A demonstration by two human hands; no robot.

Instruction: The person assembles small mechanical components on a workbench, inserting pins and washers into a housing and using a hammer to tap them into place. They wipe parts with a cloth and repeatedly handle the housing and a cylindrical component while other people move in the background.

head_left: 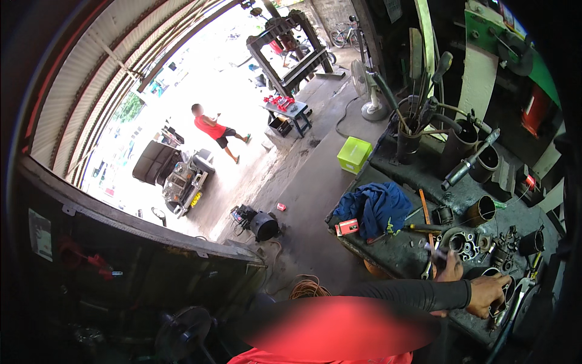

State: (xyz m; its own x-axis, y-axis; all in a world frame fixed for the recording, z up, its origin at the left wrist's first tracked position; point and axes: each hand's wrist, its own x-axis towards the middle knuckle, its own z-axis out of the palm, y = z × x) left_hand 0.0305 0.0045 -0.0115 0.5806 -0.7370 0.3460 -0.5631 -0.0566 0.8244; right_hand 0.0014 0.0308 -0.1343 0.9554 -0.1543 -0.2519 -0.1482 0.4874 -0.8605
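Observation:
My left hand [487, 295], at the end of a black-sleeved arm, is on the workbench with its fingers curled over the rim of a round metal housing [501, 315]. Most of that housing is hidden under the hand. Beyond the sleeve, my right hand [450, 267] is raised over the bench, fingers bent around a greyish thing smeared by motion. Just past it sit metal engine parts [465, 241] with round openings. A pair of pliers or a wrench [520, 295] lies to the right of my left hand. An orange strip [425, 207] stretches along the bench.
Blue cloth [381, 205] and a small red box [347, 227] occupy the bench's left corner. Tool-filled metal cans [408, 143] stand behind. A lime-green box [354, 154], a fan [368, 91] and a black machine [264, 225] are leftward. Outside, a person [213, 127] walks near an open-hooded vehicle [177, 182].

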